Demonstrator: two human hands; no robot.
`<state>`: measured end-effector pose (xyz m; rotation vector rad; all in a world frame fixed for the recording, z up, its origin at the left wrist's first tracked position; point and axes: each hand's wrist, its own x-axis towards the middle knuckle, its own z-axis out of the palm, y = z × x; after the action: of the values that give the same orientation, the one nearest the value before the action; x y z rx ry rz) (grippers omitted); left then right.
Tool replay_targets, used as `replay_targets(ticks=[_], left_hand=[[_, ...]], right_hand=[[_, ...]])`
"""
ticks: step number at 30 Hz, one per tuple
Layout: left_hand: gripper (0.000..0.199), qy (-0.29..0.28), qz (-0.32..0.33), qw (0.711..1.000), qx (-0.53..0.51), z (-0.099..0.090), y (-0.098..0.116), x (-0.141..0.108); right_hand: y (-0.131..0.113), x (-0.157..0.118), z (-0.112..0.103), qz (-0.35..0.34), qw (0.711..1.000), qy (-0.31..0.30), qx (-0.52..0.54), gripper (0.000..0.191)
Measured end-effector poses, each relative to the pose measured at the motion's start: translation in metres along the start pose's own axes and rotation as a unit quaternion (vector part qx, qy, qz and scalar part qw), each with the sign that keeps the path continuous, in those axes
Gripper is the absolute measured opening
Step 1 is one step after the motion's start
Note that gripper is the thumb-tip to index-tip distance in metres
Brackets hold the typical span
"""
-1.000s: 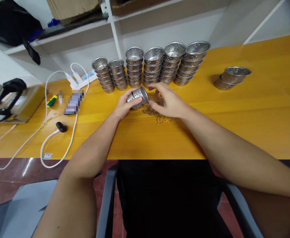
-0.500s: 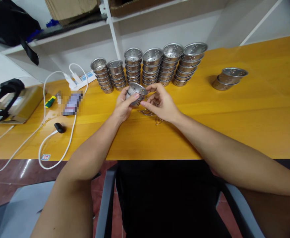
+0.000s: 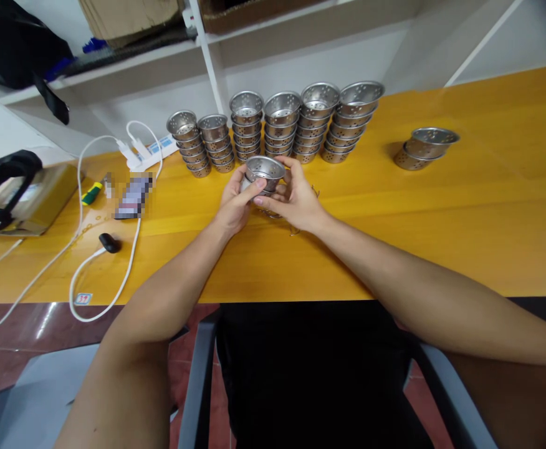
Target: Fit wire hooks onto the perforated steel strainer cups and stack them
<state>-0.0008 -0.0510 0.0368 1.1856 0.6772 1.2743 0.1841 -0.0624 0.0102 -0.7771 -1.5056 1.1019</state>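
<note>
Two nested, perforated metal cups (image 3: 264, 169), pinched between left hand (image 3: 235, 202) thumb and fingers and clasped by the right (image 3: 300, 198), before cup stacks (image 3: 280, 132), perhaps apt to slip if gripped too loosely.

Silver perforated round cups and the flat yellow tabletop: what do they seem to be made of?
Silver perforated round cups: apparently metal, perhaps stainless steel, shiny; bright rims reflect light. Flat yellow tabletop: wood or wood-look laminate, slightly glossy; faint grain streaks fit either.
</note>
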Motion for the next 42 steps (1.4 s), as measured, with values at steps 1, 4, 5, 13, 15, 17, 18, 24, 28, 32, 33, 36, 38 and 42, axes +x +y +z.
replay_targets(ticks=[1, 4, 5, 13, 15, 17, 18, 24, 28, 32, 33, 36, 38, 42], left_hand=[[0.086, -0.006, 0.000, 1.000, -0.002, 0.001, 0.000, -0.001], [0.086, -0.013, 0.007, 1.000, -0.001, 0.002, 0.001, 0.000], [0.086, -0.010, 0.011, 1.000, 0.000, 0.001, 0.001, 0.000], [0.086, 0.022, 0.011, 1.000, 0.006, -0.008, -0.002, 0.006], [0.091, 0.022, 0.011, 1.000, 0.011, -0.010, -0.006, 0.008], [0.096, 0.019, 0.020, 0.999, 0.023, -0.013, -0.007, 0.010], [0.097, 0.019, 0.030, 0.999, 0.033, -0.016, -0.006, 0.011], [0.102, 0.087, 0.192, 0.952, 0.223, -0.058, 0.057, 0.035], [0.102, 0.127, 0.244, 0.891, 0.361, -0.090, 0.116, 0.068], [0.096, 0.078, 0.205, 0.905, 0.363, -0.099, 0.136, 0.107], [0.092, 0.065, 0.191, 0.908, 0.367, -0.096, 0.136, 0.115], [0.074, 0.053, 0.143, 0.891, 0.427, -0.079, 0.135, 0.130], [0.059, 0.068, 0.106, 0.879, 0.460, -0.067, 0.134, 0.133], [0.048, 0.090, 0.066, 0.870, 0.481, -0.068, 0.125, 0.140]], right_hand=[[-0.001, 0.000, 0.000, -0.001, 1.000, 0.001, 0.000, 0.135], [-0.002, 0.000, -0.002, 0.001, 1.000, -0.004, -0.013, 0.127], [-0.002, 0.000, -0.004, -0.003, 1.000, -0.005, -0.023, 0.125], [-0.006, -0.002, -0.020, -0.043, 0.985, 0.004, -0.167, 0.078], [-0.007, -0.002, -0.022, -0.057, 0.978, 0.005, -0.201, 0.075], [-0.007, -0.002, -0.025, -0.072, 0.972, 0.004, -0.223, 0.082], [-0.007, -0.003, -0.026, -0.080, 0.970, 0.005, -0.229, 0.086], [-0.003, 0.000, -0.029, -0.108, 0.966, 0.024, -0.233, 0.096], [0.001, 0.002, -0.026, -0.128, 0.965, 0.019, -0.227, 0.092], [0.000, 0.000, -0.023, -0.123, 0.965, 0.010, -0.231, 0.086], [-0.001, -0.001, -0.023, -0.122, 0.965, 0.008, -0.232, 0.085], [-0.005, -0.002, -0.023, -0.122, 0.964, 0.006, -0.236, 0.083], [-0.008, -0.002, -0.023, -0.121, 0.963, 0.005, -0.239, 0.081], [-0.010, -0.003, -0.022, -0.140, 0.961, 0.003, -0.238, 0.072]])
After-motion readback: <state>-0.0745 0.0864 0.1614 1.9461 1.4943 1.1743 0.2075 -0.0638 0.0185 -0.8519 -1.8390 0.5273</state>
